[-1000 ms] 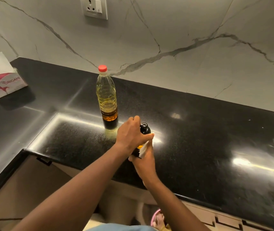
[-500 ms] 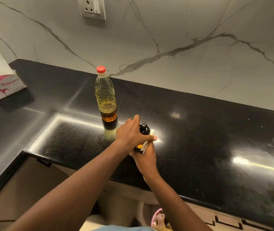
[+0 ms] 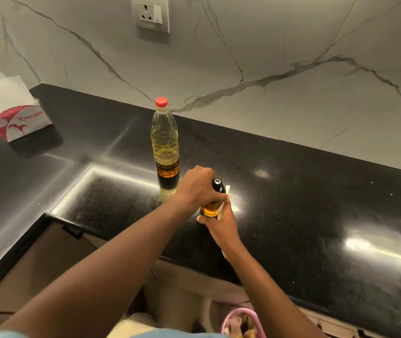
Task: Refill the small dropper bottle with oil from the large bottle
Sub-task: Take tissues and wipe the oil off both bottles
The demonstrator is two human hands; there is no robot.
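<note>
The small dropper bottle (image 3: 212, 207), amber with a black dropper top, stands on the black counter (image 3: 292, 215). My left hand (image 3: 198, 189) grips its upper part from the left. From below, my right hand (image 3: 221, 224) holds the bottle's lower body together with a white piece of tissue (image 3: 223, 198) pressed against its right side. The large clear oil bottle (image 3: 165, 147) with a red cap stands upright just behind my left hand, capped and about a quarter full of oil.
A tissue box (image 3: 16, 118) sits at the far left of the counter. A wall socket (image 3: 150, 14) is on the marble backsplash. A pink bin (image 3: 243, 323) shows below the counter's front edge.
Both hands stay on the small bottle. My left hand has shifted slightly down its neck, so more of the black top shows, and the tissue has slid along the bottle's right side.
</note>
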